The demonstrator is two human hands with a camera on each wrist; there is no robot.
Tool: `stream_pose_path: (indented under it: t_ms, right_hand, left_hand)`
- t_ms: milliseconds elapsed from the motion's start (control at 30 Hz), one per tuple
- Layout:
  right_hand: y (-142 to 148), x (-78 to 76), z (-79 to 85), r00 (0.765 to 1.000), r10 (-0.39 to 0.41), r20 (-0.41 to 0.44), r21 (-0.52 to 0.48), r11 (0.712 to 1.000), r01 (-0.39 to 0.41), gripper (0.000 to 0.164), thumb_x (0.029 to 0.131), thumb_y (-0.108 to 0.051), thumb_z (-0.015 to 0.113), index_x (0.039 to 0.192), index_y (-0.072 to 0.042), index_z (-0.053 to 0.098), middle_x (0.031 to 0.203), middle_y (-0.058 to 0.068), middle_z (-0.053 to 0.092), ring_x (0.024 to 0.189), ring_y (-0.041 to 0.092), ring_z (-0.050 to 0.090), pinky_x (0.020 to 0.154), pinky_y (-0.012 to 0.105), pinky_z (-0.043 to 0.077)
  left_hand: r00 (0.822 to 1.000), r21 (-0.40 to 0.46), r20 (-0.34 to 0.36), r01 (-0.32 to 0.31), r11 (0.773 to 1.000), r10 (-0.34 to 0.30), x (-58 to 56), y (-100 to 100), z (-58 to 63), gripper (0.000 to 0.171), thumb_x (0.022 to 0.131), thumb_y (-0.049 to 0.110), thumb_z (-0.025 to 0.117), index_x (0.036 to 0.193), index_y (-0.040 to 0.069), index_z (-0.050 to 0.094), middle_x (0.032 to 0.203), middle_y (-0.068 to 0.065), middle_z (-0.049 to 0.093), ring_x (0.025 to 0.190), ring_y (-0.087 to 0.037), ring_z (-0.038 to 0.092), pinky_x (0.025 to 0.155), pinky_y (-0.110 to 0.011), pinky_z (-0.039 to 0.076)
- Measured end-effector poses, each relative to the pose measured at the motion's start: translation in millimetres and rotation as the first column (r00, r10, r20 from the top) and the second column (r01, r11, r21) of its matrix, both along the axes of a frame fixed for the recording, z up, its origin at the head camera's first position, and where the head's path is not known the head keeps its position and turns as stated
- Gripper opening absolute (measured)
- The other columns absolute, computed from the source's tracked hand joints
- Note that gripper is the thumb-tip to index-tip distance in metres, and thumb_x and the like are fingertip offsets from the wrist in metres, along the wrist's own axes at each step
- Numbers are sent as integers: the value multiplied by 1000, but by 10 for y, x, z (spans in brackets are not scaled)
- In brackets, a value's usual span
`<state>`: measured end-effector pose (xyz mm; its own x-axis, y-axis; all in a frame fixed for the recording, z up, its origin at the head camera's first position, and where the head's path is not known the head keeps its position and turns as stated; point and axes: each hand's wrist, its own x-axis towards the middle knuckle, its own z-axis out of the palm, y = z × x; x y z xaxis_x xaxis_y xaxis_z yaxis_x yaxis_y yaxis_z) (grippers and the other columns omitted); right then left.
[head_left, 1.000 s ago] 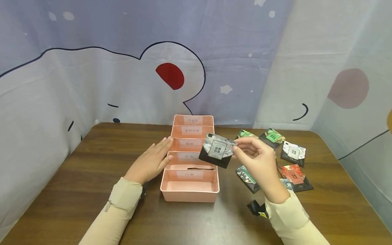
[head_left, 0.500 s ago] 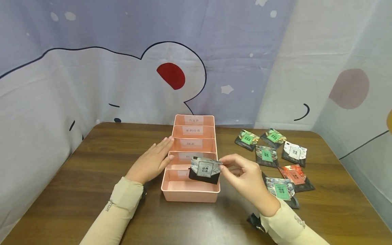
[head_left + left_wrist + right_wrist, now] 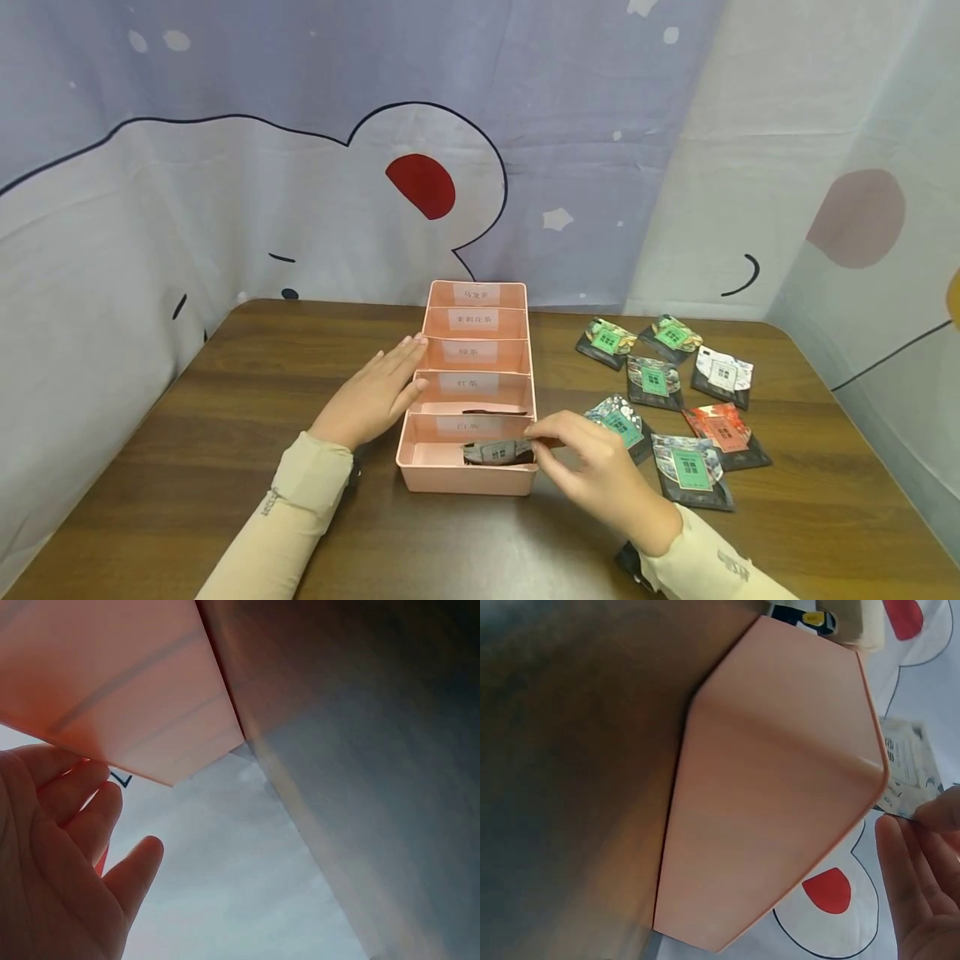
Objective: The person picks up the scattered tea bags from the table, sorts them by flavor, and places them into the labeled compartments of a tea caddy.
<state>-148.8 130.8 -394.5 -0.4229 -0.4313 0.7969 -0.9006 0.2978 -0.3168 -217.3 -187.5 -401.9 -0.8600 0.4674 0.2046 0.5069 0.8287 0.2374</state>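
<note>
My right hand (image 3: 600, 471) pinches a grey-and-black tea sachet (image 3: 497, 452) by its right edge. The sachet is partly down inside the nearest compartment of the pink divided box (image 3: 465, 480), leaning forward, its lower part hidden by the front wall. In the right wrist view the sachet (image 3: 909, 766) shows above the box rim, with thumb and fingers on its corner. My left hand (image 3: 371, 392) rests against the box's left side with fingers straight; in the left wrist view its fingertips (image 3: 94, 771) are at the rim. A dark sachet edge (image 3: 495, 412) shows in the second compartment.
Several tea sachets lie on the table right of the box, among them a red one (image 3: 725, 433), a white one (image 3: 722, 375) and a green-labelled one (image 3: 692, 471). White labels mark the box's compartments. A patterned curtain (image 3: 585, 167) hangs behind the table.
My right hand has carried the grey sachet left and down, from above the box's right side into the nearest compartment. The left hand has stayed at the box's side.
</note>
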Motion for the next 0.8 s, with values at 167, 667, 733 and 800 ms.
stream_pose_path:
  t_ms: [167, 667, 733, 800]
  right_hand:
    - [5, 6, -18, 994, 54, -90, 60, 997, -48, 13, 98, -7, 60, 102, -5, 72, 96, 1, 73, 85, 14, 68, 84, 21, 56]
    - [43, -14, -40, 984, 129, -124, 157, 982, -109, 12, 93, -6, 65, 103, -8, 72, 98, -3, 70, 88, 12, 64, 84, 22, 54]
    - [50, -21, -26, 984, 123, -126, 149, 983, -103, 12, 94, -8, 64, 102, -8, 72, 98, -3, 71, 88, 12, 65, 85, 23, 54]
    - [64, -35, -7, 986, 110, -126, 131, 987, -94, 12, 96, -11, 62, 102, -8, 73, 97, -3, 71, 88, 13, 65, 84, 24, 54]
  left_hand:
    - [1000, 1, 2, 4, 1000, -4, -1, 0, -1, 63, 109, 38, 43, 160, 4, 28, 165, -10, 28, 153, -27, 24, 124, -50, 21]
    - [1000, -2, 1, 11, 1000, -11, -8, -7, 4, 63, 109, 38, 42, 160, 4, 27, 165, -11, 27, 153, -28, 24, 124, -51, 21]
    - [1000, -3, 2, 10, 1000, -10, -5, -5, 4, 64, 109, 38, 42, 160, 4, 27, 165, -11, 27, 153, -28, 24, 124, -51, 21]
    - [1000, -3, 2, 10, 1000, -10, -2, -4, 3, 64, 109, 39, 42, 160, 4, 27, 165, -10, 27, 153, -28, 24, 124, -51, 21]
